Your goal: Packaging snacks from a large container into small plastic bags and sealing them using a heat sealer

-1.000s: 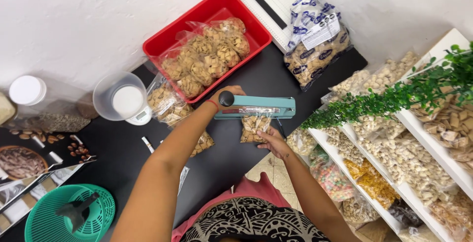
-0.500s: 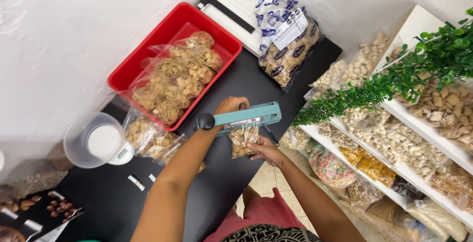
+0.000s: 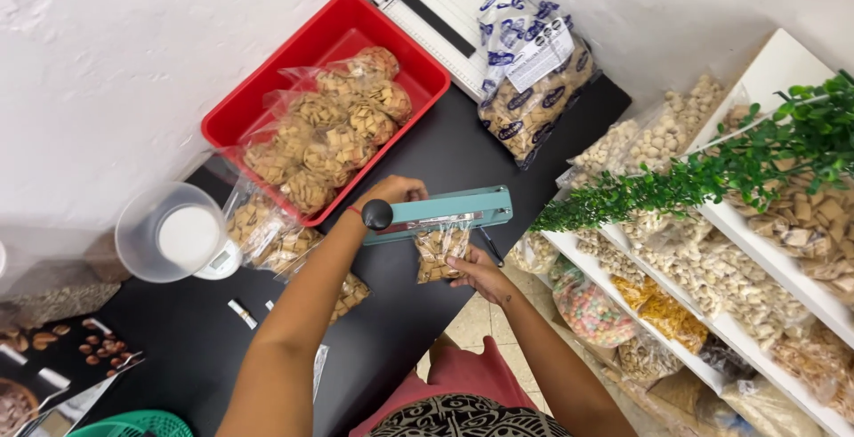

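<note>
From the head camera, the left hand rests on the arm of a teal heat sealer, its grip clenched over the lever just behind the black knob, and the arm lies closed on the mouth of a small clear bag of square cereal pieces. That bag hangs out of the sealer toward 6 o'clock, over the near edge of the black worktop. The right hand meets the bag from 4 o'clock, fingers pinching its lower right corner (the thumb side is hidden, so how firmly I cannot tell).

At 10 o'clock from the sealer sits a red tray filled with more bags of the same cereal. Toward 9 o'clock, further filled bags lie on the worktop, just beside a clear plastic cup. At 1 o'clock a large printed sack of cereal leans on a white paper trimmer. White shelves of bagged snacks run along 3 o'clock, crossed by a green leafy sprig.
</note>
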